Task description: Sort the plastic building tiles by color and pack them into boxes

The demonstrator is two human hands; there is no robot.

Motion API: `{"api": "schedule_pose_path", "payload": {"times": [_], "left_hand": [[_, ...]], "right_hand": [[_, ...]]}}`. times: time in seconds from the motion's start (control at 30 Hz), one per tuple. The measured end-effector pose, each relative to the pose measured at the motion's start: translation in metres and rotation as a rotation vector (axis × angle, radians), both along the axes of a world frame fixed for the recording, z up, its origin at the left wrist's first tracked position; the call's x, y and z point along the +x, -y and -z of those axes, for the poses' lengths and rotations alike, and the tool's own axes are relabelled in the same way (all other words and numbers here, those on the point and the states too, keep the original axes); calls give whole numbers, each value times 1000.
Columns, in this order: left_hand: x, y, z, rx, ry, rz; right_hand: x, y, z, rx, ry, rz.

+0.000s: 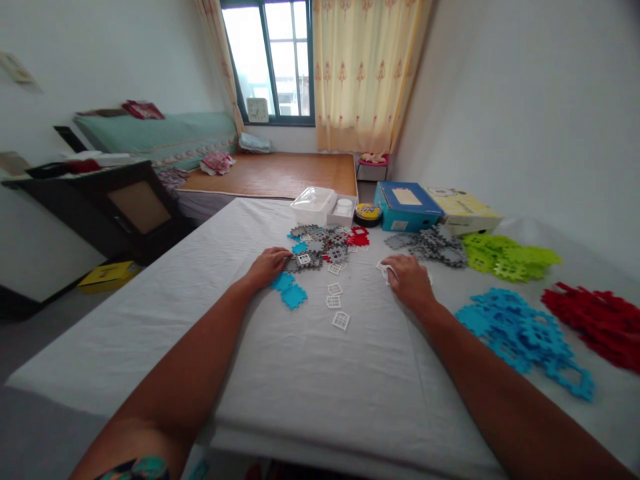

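Note:
At the left edge of a mixed pile of grey interlocking building pieces (336, 253) is my left hand (269, 268). Its fingers are bent and close together, and what lies under the fingertips is hidden. Two blue interlocking pieces (293, 296) lie just below that hand. My right hand (409, 281) is closed over white window-shaped pieces (381, 265), whose edges stick out past the fingers. Between my hands, several loose white window pieces (341, 321) lie in a rough column. Another white window piece (304, 259) rests on the grey pile, and red pieces (359, 236) sit at its far right.
On the right are heaps of dark grey (435, 245), lime green (507, 257), blue (523, 330) and red pieces (593, 320). A clear plastic box (313, 203), a round tin (368, 213), a blue box (407, 205) and a yellow box (463, 208) stand behind. A white cloth (165, 313) covers the table.

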State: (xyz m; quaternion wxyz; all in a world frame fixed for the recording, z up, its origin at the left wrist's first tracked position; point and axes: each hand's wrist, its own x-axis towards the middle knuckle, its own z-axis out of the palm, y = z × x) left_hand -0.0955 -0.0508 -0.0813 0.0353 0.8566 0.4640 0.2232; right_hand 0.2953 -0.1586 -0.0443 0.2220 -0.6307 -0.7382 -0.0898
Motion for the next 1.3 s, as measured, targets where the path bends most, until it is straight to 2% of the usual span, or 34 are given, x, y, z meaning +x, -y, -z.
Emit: {"api": "schedule_pose_path", "payload": {"times": [0.07,0.13,0.23,0.3,0.47,0.67,0.9,1.1,1.3], "left_hand": [[0,0,0,5,-4,2],[1,1,0,5,-9,2],[1,1,0,6,-11,0],[1,1,0,8,-11,-3],[0,1,0,8,-23,3],[1,1,-1,4,-18,7],[0,2,-1,-2,3,3],[1,2,-2,-6,-1,3],[1,3,-4,-2,-13,4]], "right_hand": [[-8,3,0,28,13,-60],[-23,9,1,5,0,-234],[-47,21,6,-113,19,-542],[-58,25,10,-181,48,-627],[-53,19,15,-209,48,-555],[-45,16,7,-183,8,-529],[-49,21,1,-225,137,-436],[-48,21,0,-235,116,-461],[-56,24,-2,-222,231,-414]]}}
